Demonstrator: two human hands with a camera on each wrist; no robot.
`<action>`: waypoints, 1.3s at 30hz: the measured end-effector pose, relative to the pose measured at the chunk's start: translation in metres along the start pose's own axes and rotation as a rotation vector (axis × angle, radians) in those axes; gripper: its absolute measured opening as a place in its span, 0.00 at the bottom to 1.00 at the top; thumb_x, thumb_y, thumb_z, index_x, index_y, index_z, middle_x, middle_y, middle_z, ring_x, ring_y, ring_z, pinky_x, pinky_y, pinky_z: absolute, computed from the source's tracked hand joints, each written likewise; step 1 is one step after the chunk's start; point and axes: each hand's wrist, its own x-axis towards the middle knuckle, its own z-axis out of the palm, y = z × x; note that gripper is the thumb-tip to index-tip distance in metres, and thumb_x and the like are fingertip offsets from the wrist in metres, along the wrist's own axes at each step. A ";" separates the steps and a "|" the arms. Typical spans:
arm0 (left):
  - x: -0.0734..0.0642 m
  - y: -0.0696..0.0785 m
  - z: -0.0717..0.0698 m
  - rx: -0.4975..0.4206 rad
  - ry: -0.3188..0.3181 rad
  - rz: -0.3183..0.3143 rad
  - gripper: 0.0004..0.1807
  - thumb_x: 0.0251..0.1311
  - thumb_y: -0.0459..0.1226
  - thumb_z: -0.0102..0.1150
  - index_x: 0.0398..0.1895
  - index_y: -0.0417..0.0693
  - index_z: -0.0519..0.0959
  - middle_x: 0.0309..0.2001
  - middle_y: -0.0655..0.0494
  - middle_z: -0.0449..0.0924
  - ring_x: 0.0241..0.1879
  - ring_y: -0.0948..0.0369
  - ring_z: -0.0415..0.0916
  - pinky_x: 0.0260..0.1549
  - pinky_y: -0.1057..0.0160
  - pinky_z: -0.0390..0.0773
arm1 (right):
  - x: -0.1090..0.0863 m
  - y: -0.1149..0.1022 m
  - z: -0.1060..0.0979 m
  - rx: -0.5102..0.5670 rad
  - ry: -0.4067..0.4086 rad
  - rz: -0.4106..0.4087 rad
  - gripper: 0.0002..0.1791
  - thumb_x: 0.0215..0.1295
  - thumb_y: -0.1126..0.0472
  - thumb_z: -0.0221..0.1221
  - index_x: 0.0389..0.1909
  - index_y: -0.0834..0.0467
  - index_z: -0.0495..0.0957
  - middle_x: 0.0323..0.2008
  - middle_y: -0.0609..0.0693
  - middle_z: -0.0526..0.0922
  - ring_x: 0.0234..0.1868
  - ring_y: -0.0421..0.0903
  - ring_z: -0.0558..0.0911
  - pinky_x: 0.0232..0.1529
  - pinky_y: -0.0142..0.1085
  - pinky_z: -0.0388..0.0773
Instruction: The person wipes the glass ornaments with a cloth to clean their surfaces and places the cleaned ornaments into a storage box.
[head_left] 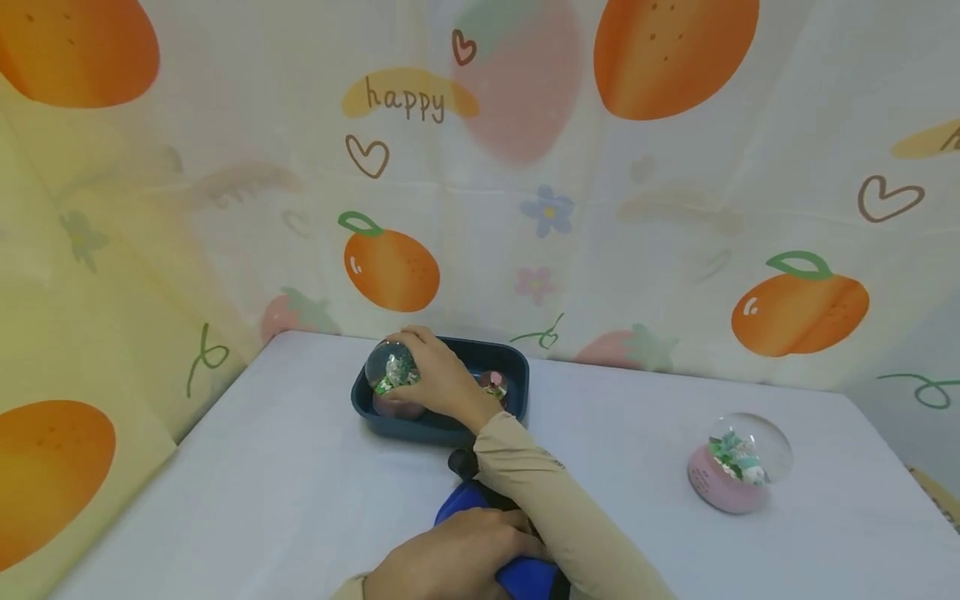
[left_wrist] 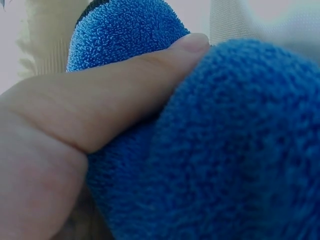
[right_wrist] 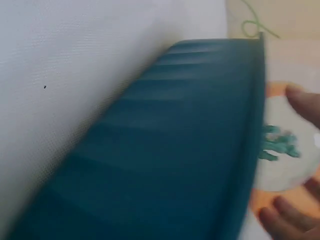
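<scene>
My right hand (head_left: 442, 375) grips the clear dome of a snow globe (head_left: 388, 379) with a pinkish base, at the left end of a dark blue-green tray (head_left: 435, 432). In the right wrist view the tray's side (right_wrist: 185, 130) fills the middle, and fingers (right_wrist: 287, 220) spread round the dome (right_wrist: 280, 172). My left hand (head_left: 457, 557) holds a blue terry cloth (head_left: 525, 577) beneath the right forearm. The left wrist view shows the thumb (left_wrist: 115, 95) laid across the fluffy cloth (left_wrist: 240, 150), with the other fingers hidden.
Inside the tray, at its right end, is another small globe (head_left: 493, 385). A snow globe with a pink base (head_left: 729, 483) lies tilted on the white tabletop (head_left: 615, 483) at the right. Behind the table hangs a fruit-printed curtain (head_left: 480, 233).
</scene>
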 end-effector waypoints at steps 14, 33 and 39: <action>-0.002 0.004 -0.001 -0.013 -0.039 -0.090 0.29 0.47 0.55 0.75 0.56 0.68 0.81 0.53 0.69 0.80 0.53 0.68 0.77 0.49 0.64 0.79 | -0.060 0.013 -0.050 0.172 0.046 0.047 0.33 0.63 0.52 0.67 0.68 0.51 0.68 0.68 0.50 0.70 0.58 0.52 0.78 0.56 0.44 0.77; 0.002 0.005 0.001 -0.003 -0.030 -0.089 0.28 0.48 0.53 0.75 0.55 0.66 0.82 0.49 0.69 0.81 0.50 0.70 0.77 0.45 0.67 0.79 | -0.133 0.035 -0.077 0.173 0.198 -0.048 0.30 0.62 0.54 0.68 0.64 0.52 0.71 0.63 0.49 0.75 0.62 0.47 0.75 0.57 0.48 0.77; 0.003 0.007 0.000 -0.039 -0.060 -0.143 0.28 0.47 0.51 0.77 0.55 0.67 0.82 0.48 0.69 0.81 0.49 0.71 0.77 0.46 0.64 0.80 | -0.157 0.046 -0.085 0.135 0.245 -0.057 0.31 0.59 0.59 0.70 0.64 0.56 0.71 0.63 0.51 0.75 0.61 0.52 0.77 0.56 0.51 0.79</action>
